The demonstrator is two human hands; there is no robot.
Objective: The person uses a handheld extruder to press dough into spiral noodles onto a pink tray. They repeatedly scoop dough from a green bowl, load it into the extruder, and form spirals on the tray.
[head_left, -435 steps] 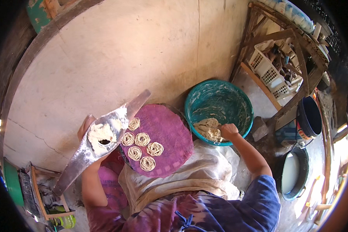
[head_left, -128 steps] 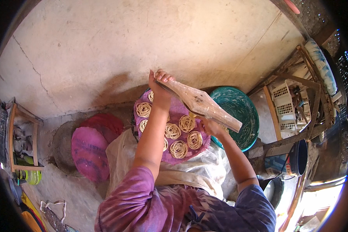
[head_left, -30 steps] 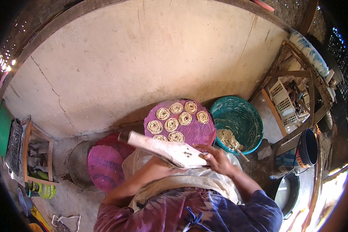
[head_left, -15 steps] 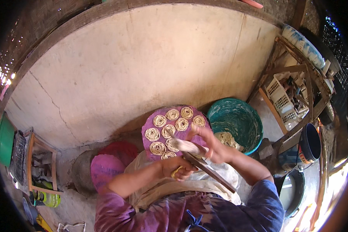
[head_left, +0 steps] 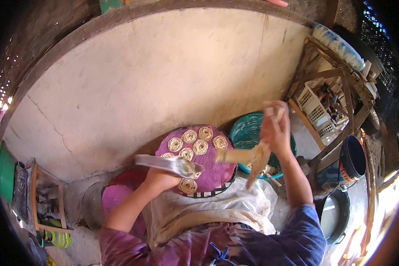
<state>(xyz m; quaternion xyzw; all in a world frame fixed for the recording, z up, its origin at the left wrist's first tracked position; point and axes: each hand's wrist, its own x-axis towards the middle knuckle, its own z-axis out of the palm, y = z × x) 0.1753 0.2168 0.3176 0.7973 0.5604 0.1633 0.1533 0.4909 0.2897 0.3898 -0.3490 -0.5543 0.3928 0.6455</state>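
My left hand (head_left: 163,181) is wrapped round a blurred grey metal tube with a dark bar, which looks like the body of a dough press (head_left: 166,164). It hangs over the left part of a round tray lined with purple sheet (head_left: 213,170). Several coiled noodle-like dough rounds (head_left: 200,146) lie on that sheet; the press and hand hide some of them. Raised to the right, my right hand (head_left: 277,131) grips the crosspiece of a wooden plunger (head_left: 235,155), whose thick round end points left. A pale lump, perhaps dough, shows at its fingertips.
Behind the right hand stands a green basin (head_left: 244,131) smeared with dough. A wooden rack (head_left: 348,99) with a white plastic basket (head_left: 315,108) is farther right, above dark buckets (head_left: 354,157). A pale wall (head_left: 164,75) rises beyond the tray. Whitish cloth (head_left: 208,213) covers my lap.
The press and plunger, together over the tray before, are now apart. My left hand has moved left and farther away with the press; my right has lifted up and right with the plunger.
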